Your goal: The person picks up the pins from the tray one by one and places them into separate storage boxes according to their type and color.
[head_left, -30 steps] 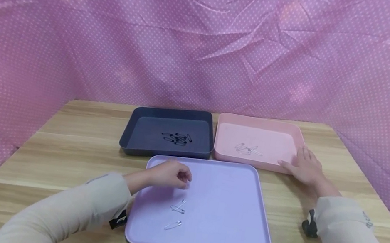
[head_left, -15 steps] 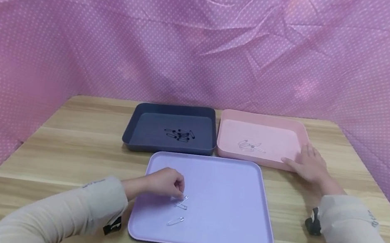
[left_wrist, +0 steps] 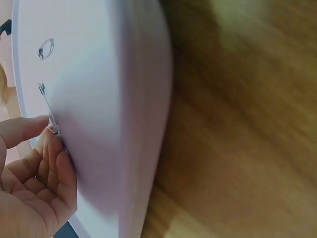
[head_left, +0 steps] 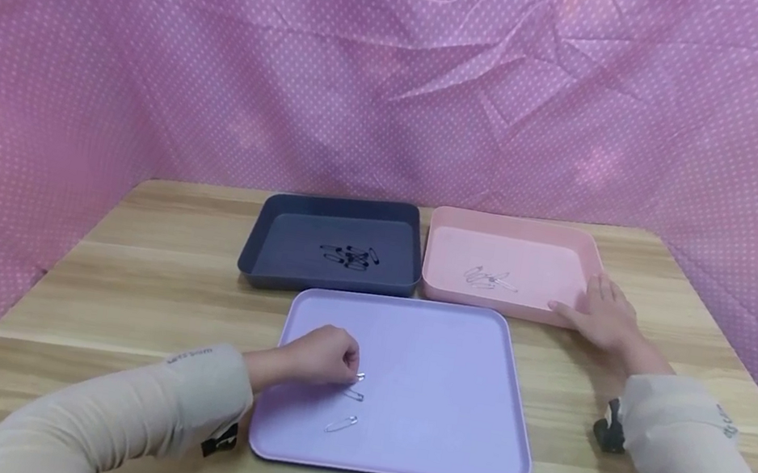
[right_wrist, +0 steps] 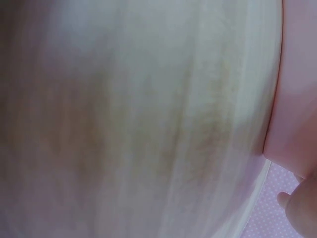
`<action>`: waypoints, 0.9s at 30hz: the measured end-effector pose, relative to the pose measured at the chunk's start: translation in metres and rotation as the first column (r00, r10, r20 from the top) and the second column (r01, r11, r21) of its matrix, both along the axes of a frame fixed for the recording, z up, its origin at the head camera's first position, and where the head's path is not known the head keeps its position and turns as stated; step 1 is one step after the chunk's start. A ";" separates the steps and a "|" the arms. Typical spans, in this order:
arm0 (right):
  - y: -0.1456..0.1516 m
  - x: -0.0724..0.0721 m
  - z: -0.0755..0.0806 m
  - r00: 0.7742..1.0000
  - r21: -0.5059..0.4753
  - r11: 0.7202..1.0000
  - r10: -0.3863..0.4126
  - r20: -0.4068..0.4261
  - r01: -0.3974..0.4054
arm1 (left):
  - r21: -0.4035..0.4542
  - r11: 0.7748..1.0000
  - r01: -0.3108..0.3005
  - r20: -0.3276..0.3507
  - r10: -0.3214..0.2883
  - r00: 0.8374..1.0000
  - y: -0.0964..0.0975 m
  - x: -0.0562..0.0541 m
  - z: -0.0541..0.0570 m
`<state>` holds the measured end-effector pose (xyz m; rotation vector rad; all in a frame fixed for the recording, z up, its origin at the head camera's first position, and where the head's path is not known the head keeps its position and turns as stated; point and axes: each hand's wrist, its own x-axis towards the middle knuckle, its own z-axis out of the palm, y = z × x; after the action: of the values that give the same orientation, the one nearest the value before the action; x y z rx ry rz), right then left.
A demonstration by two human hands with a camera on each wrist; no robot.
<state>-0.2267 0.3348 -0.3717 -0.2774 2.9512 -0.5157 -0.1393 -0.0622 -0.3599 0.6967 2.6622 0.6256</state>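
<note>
My left hand (head_left: 324, 354) is low over the lilac tray (head_left: 436, 441), thumb and fingertips pinching a silver safety pin (head_left: 360, 378). In the left wrist view, that hand (left_wrist: 34, 183) has its fingertips together at the tray surface. A second silver safety pin (head_left: 355, 396) lies close below the fingertips, partly hidden by the hand. Nearer the front is a third safety pin (head_left: 341, 425), lying apart. My right hand (head_left: 604, 315) rests with extended fingers on the right front corner of the pink tray (head_left: 487, 302); the right wrist view catches only a bit of it.
Behind the lilac tray, a dark grey tray (head_left: 327, 290) holds several black safety pins (head_left: 354, 257). Several silver safety pins (head_left: 488, 278) lie in the pink tray beside it. All trays stand on a wooden table (head_left: 145, 275), with pink dotted cloth (head_left: 398, 109) around its back and sides.
My left hand has come down and forward from above the lilac tray to the crossed pins, and now pinches one of them. The right hand stays on the pink tray's corner.
</note>
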 end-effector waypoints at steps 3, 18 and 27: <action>0.000 -0.001 0.002 1.000 0.008 1.000 -0.001 0.001 0.001 | 0.004 1.000 0.015 0.004 -0.015 1.000 -0.001 -0.003 0.001; -0.002 -0.001 0.001 1.000 0.016 1.000 0.000 0.002 0.000 | 0.015 1.000 0.012 -0.026 -0.011 1.000 0.001 -0.022 0.020; -0.001 -0.001 0.000 1.000 0.013 1.000 -0.005 -0.004 0.006 | 0.070 0.994 -0.080 -0.001 0.080 0.997 0.020 -0.041 0.039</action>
<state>-0.2280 0.3334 -0.3715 -0.2692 2.9586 -0.4973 -0.1803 -0.0424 -0.3205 0.6121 2.6940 0.7423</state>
